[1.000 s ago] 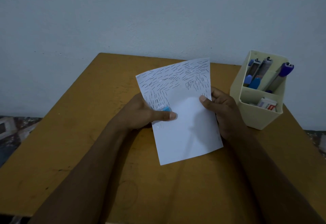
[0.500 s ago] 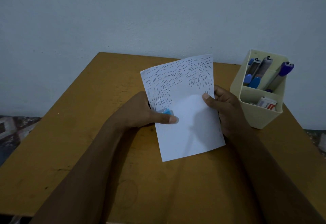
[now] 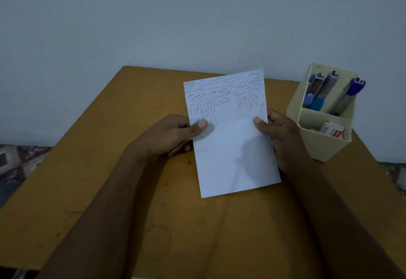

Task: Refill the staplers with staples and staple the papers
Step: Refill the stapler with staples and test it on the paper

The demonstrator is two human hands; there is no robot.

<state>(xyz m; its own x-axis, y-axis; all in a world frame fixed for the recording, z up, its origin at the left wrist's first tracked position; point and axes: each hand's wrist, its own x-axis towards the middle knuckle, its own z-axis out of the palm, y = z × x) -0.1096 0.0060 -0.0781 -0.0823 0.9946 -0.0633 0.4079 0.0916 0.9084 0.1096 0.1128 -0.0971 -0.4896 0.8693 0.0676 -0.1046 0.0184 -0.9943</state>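
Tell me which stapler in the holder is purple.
The rightmost stapler, leaning at the beige holder's right wall, purple end up; its two neighbours show blue ends.

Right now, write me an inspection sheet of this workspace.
Surface: brown wooden table, scuffed, set against the wall.
Job's things: white paper, its upper part covered in staples, held above the table; blue-tipped stapler at its left edge, mostly hidden; three spare staplers standing in the rear of a cream organiser; staple box in its front section.
Clutter: nothing seen.
Grippers: left hand grips the stapler, thumb on top; right hand pinches the paper's right edge.
Cables: nothing seen.
Surroundings: plain pale wall behind; patterned floor at the sides.
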